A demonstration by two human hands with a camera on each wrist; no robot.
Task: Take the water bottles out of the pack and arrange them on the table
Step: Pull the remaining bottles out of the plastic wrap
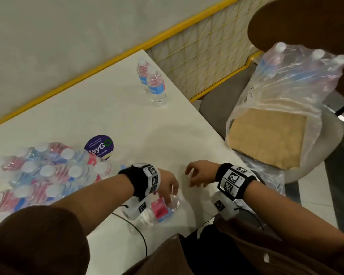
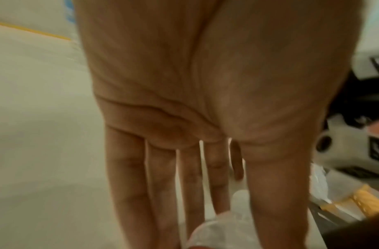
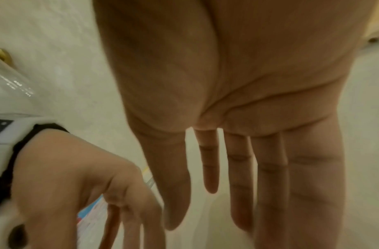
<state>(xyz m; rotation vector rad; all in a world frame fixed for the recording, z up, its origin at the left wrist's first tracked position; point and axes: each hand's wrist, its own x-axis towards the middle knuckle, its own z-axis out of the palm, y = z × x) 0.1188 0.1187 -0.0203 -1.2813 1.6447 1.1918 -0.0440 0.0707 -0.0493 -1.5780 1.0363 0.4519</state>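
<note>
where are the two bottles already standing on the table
In the head view the two upright bottles stand together at the table's far right corner, near the yellow rail, well away from the wrapped pack.

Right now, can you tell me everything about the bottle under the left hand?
The bottle is clear plastic with a red and blue label and a white cap. It lies on its side near the front edge of the white table, apart from the wrapped pack. The left hand reaches down onto it, straight fingers touching its body.
</note>
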